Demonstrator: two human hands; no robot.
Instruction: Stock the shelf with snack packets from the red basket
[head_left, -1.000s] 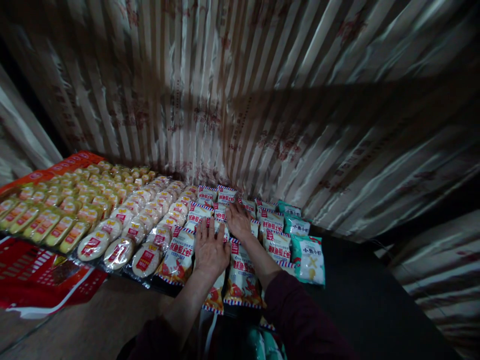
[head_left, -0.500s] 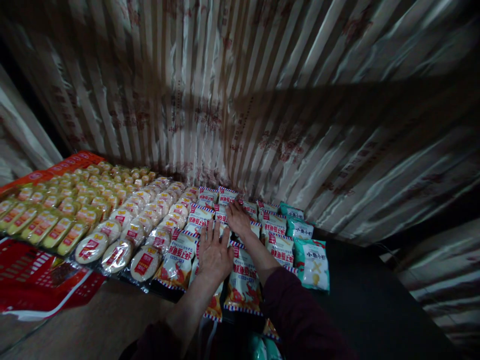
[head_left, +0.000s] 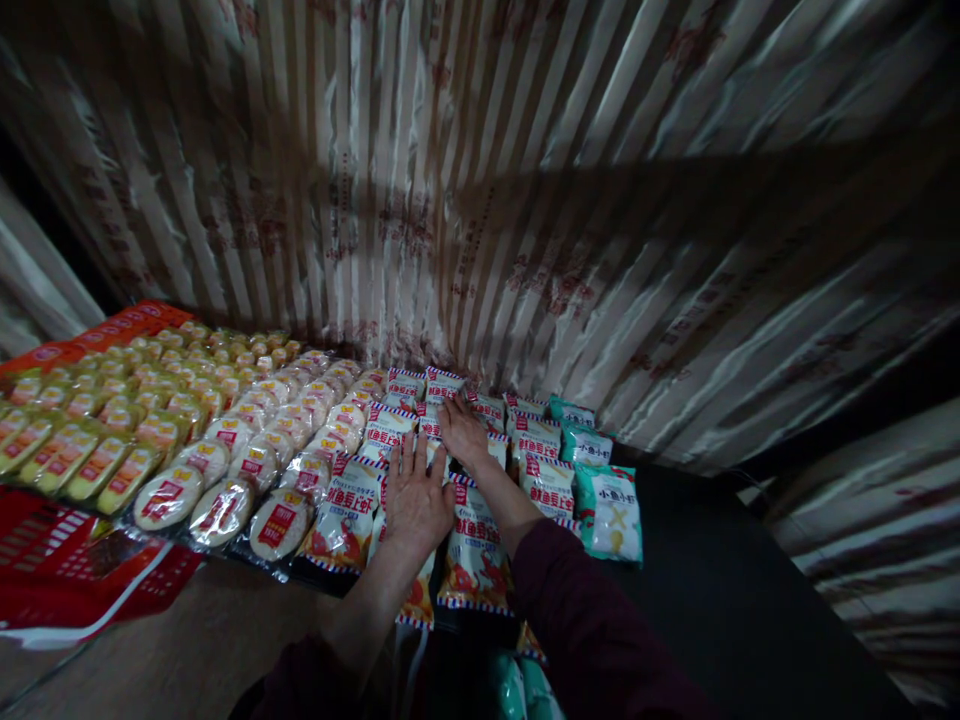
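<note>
My left hand (head_left: pixel 417 500) lies flat, fingers apart, on a white and orange snack bag (head_left: pixel 418 592) in the middle of the rows. Farther back, my right hand (head_left: pixel 463 432) rests with stretched fingers on another snack bag (head_left: pixel 431 415). Neither hand grips anything. Several more bags with red lettering surround them, among them a front snack bag (head_left: pixel 474 550) and one left of my left hand, a snack bag (head_left: pixel 343 512). Parts of the bags under my palms are hidden. To the right stands a column of green and white bags (head_left: pixel 611 512).
Round wrapped cakes (head_left: pixel 281 522) in rows lie left of the bags, then yellow wrapped cakes (head_left: pixel 124 477). A red basket (head_left: pixel 45 560) sits below at left. The black tabletop (head_left: pixel 705 590) extends right. A striped curtain (head_left: pixel 390 200) hangs behind. More green bags (head_left: pixel 517 685) are low in front.
The whole scene has shifted slightly left and up as the camera moved. Both hands stay on about the same bags, and the rows look unchanged.
</note>
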